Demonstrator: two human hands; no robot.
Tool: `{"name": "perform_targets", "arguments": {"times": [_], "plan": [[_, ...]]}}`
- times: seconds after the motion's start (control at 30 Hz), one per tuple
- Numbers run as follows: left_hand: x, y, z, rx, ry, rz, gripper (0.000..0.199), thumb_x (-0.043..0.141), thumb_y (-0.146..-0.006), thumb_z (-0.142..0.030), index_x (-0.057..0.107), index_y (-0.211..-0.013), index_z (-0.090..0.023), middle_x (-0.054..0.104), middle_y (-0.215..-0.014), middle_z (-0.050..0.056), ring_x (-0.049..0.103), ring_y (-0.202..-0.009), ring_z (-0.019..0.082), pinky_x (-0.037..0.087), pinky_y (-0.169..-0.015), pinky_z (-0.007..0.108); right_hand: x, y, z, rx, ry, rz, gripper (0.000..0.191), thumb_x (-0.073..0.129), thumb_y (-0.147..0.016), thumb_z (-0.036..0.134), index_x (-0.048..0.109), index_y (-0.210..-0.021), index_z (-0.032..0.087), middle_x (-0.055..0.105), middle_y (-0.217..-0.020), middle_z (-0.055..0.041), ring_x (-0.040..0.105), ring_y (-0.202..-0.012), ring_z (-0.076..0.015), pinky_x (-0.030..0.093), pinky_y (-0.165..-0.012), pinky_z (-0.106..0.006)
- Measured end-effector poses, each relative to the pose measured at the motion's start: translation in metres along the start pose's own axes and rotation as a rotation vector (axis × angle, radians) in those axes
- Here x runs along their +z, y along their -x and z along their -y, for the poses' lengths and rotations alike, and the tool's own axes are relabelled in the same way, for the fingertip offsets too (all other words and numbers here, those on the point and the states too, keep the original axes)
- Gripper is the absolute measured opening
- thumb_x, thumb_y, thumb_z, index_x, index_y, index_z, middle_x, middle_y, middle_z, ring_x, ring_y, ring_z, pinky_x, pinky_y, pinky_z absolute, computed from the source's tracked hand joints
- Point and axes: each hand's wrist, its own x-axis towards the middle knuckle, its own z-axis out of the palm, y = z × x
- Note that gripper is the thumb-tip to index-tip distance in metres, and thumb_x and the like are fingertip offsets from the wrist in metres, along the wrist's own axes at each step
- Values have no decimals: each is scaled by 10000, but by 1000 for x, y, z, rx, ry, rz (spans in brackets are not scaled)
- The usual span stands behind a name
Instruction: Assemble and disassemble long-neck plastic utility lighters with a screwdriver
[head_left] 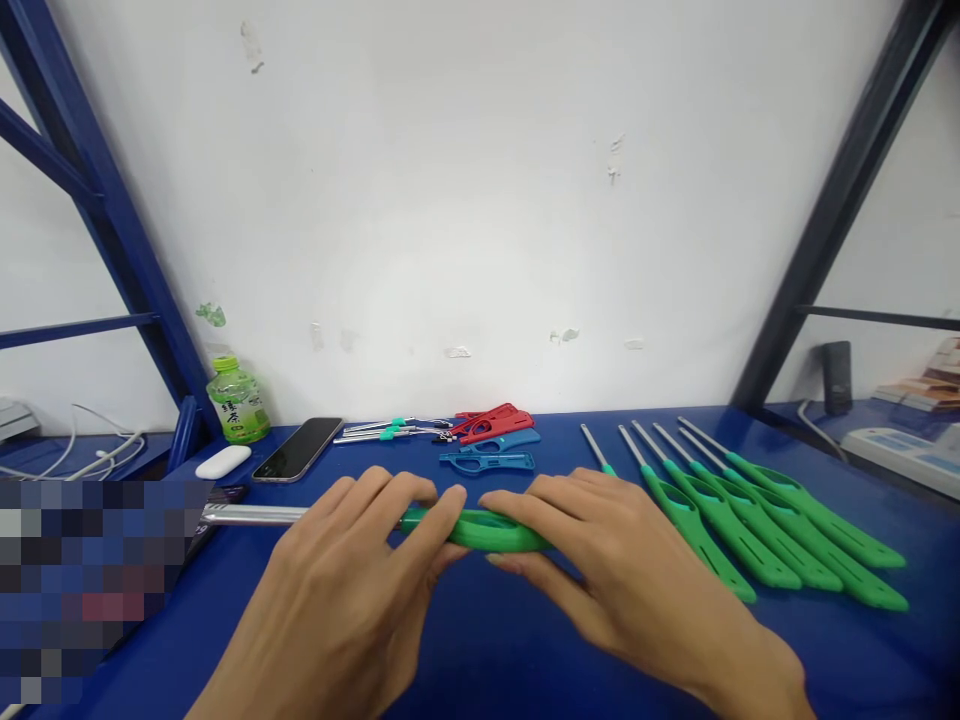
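Both my hands grip one green long-nosed lighter [495,531], held level above the blue table. My left hand [352,570] is closed round its front end, where the metal tube [259,515] runs out to the left. With thumb and fingers, my right hand [600,550] pinches the rear of the green handle. The middle of the handle shows between the two hands; its ends are hidden by my fingers. To the right, several green lighters [742,520] lie side by side, their metal tubes pointing away from me.
Behind my hands lie red handle shells [495,422], blue handle shells [491,461] and metal tubes with teal parts [390,431]. A phone [298,450], a white case [223,462] and a green-capped bottle [238,402] stand at the left back. Dark posts rise on both sides.
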Motion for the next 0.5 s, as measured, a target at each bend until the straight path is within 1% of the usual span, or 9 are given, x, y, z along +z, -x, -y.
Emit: {"name": "perform_targets", "arguments": {"times": [0.1,0.2,0.27,0.37,0.5], "plan": [[5,0,1,11,84,-61,257,494,-1043,-6,654,-1187,-147,706,-1010,57,574,-824,188,443,-744,354,0,0,2,-3,-8,-18,377,378,-1177,447,680,-1277,245,818,-1053,-41,768,-872,-229,487,-696,-377],[7,1,0,20,116,-94,248,513,-1025,15,660,-1143,-147,700,-919,25,559,-768,162,424,-712,340,-2,1,2,-9,-59,-21,342,403,-1178,403,674,-1297,233,814,-1018,-31,757,-838,-205,465,-681,-363],[6,1,-1,32,103,-112,261,511,-1021,30,671,-1141,-138,706,-897,22,582,-793,161,436,-740,337,-4,2,1,-17,-102,-18,308,437,-1172,379,658,-1334,239,811,-1017,-20,751,-835,-192,468,-700,-356],[3,1,-3,45,55,-121,267,513,-1043,16,686,-1191,-123,737,-965,42,613,-859,172,444,-796,347,-6,4,-1,-27,-108,-38,280,471,-1160,346,645,-1358,250,813,-1054,-22,753,-858,-195,475,-717,-356],[-4,2,1,27,-57,-42,291,507,-1127,-145,650,-1380,-126,749,-1062,65,620,-885,217,424,-842,403,-5,5,-5,-26,-66,-82,273,468,-1156,331,651,-1342,251,815,-1062,-33,755,-858,-210,484,-711,-364]]}}
